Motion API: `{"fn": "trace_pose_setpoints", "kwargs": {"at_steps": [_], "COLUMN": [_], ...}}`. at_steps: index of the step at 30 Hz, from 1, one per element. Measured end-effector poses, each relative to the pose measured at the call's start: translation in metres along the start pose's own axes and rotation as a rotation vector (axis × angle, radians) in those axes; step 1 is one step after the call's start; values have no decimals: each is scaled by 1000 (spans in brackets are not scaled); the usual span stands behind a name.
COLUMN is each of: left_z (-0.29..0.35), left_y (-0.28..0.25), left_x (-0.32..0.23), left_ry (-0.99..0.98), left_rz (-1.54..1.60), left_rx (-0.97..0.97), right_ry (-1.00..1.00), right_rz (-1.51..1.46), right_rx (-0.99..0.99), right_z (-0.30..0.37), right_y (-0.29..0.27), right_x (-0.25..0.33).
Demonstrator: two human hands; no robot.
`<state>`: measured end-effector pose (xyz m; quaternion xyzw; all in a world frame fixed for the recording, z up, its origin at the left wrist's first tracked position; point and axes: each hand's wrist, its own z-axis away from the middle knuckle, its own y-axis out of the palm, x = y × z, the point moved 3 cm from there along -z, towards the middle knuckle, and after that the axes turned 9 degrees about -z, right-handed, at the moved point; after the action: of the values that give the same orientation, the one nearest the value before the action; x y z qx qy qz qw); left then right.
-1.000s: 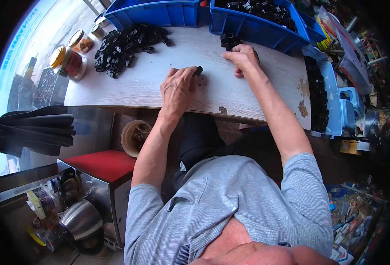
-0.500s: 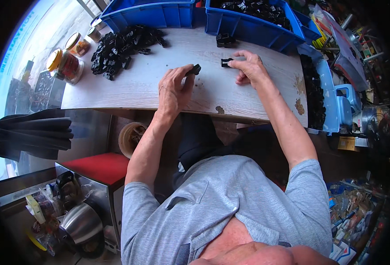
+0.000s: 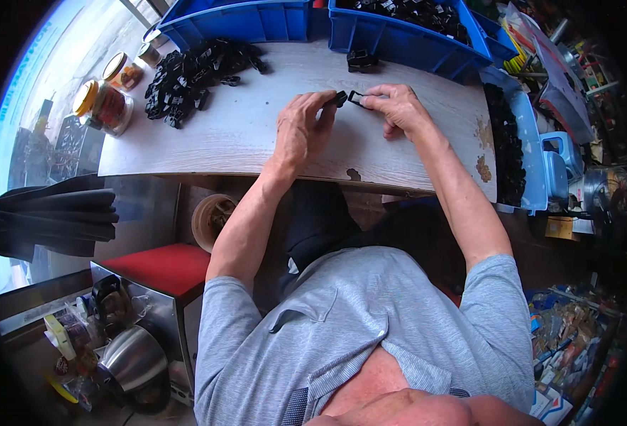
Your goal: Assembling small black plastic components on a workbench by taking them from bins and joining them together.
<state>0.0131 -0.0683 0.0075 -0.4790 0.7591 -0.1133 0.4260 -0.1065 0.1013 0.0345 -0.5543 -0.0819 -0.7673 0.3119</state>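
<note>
Over the middle of the pale wooden table (image 3: 235, 145), my left hand (image 3: 303, 128) is closed on a small black plastic part (image 3: 339, 99). Just to its right, my right hand (image 3: 398, 111) pinches a black part with an open frame shape (image 3: 356, 98) between thumb and fingers. The two parts are very close; whether they touch I cannot tell. A small black block-like piece (image 3: 361, 61) lies beyond my right hand, near the blue bin. On the far left of the table lies a heap of similar black parts (image 3: 185, 82).
Blue bins (image 3: 235, 23) line the back; the right-hand blue bin (image 3: 405, 42) holds black parts. A light blue tray (image 3: 530, 149) of black pieces stands along the right edge. Two jars (image 3: 105, 106) sit at the left. Below are a red-topped cabinet (image 3: 157, 270) and a bucket (image 3: 203, 224).
My left hand has moved right and slightly away from me with its black part. My right hand has shifted slightly left, bringing the two parts close together, and its framed part has turned.
</note>
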Motion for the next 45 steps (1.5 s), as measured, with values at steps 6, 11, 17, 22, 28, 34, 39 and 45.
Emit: {"fn": "trace_pose_setpoints", "kwargs": {"at_steps": [6,11,17,22,28,34,39,45], "left_z": [-6,-17,-26,-30,-39,-38,-35,-32], "left_y": [-2,0,6,13,24,38,36,33], "left_x": [-12,-12,-6,-4,-4,-2,-2,-8], "left_ry": [-2,76,99,155,323,405,465,435], "left_rz": [-2,-57,-91,-109,-185,-137,-132,-192], "left_rx": [35,23,89,137,288,328,305,345], "right_ry": [-16,-3,6,-52,-59,-94,-106,-98], "right_rz": [36,-11,28,71,90,89,-11,8], "right_rx": [51,-26,-38,8,20,34,52,31], "right_z": [0,0,1,0,-2,1,-7,-5], "right_y": [-1,0,2,-2,-1,1,-4,-2], "right_x": [0,-2,0,-6,-6,-6,-16,-14]}}
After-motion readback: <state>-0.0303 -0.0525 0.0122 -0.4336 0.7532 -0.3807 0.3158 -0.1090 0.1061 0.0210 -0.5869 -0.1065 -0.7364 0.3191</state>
